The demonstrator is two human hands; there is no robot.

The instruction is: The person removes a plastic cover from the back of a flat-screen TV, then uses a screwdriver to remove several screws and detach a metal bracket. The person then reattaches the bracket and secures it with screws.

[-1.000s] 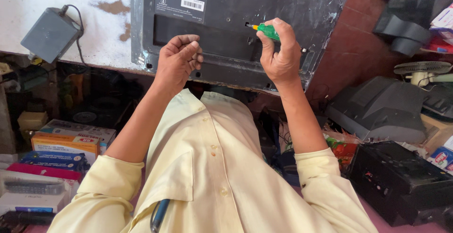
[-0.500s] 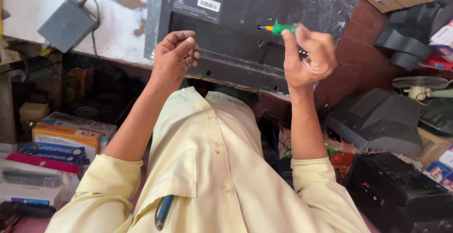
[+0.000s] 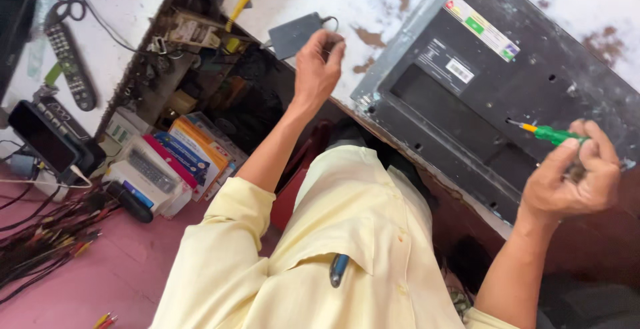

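Grip: your right hand [image 3: 573,182] clamps the green screwdriver [image 3: 550,133]; left hand [image 3: 319,69] hangs loose, empty.
Handling: likely light, stiff; hold its handle.

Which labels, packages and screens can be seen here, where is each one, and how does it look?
Long strip label: upper edge of the dark panel back, white with red, green and blue patches.
Small white rectangular label: lower on the same panel, black bars.
Stacked flat boxes: under the bench at left, orange, blue and pink.
Dark blank screen device: far left, black, tilted.
Right hand holds a green-handled screwdriver over the panel.
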